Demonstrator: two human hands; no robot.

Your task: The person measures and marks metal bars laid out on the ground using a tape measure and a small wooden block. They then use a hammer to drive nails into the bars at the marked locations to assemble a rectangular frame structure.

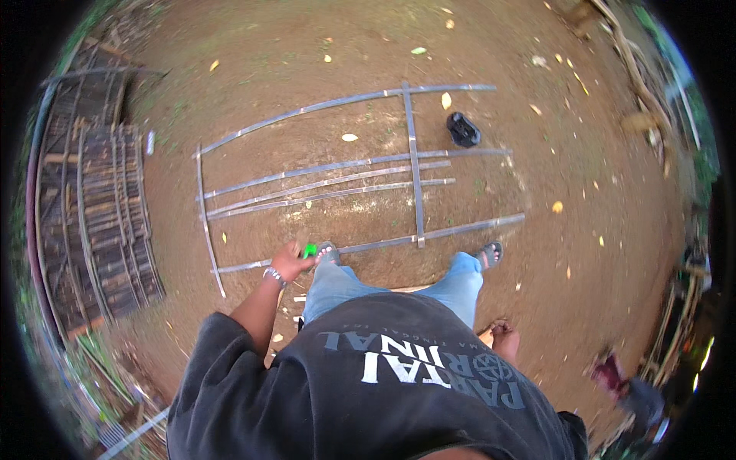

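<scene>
I stand on bare red earth over a frame of long grey bamboo strips [330, 184] laid flat on the ground, with crosspieces [414, 165] across them. My left hand [290, 263], with a beaded wristband, hangs by my left knee and grips a small bright green object [309, 250]; what it is I cannot tell. My right hand [504, 334] hangs beside my right hip, fingers curled, largely hidden by my dark shirt. My sandalled feet [488, 254] stand at the nearest strip.
A dark woven bamboo panel [96, 222] lies at the left. A small black bag [463, 129] sits by the frame's far right end. Branches and sticks [640, 77] line the right edge. Yellow leaves dot the soil. A reddish object [609, 372] lies lower right.
</scene>
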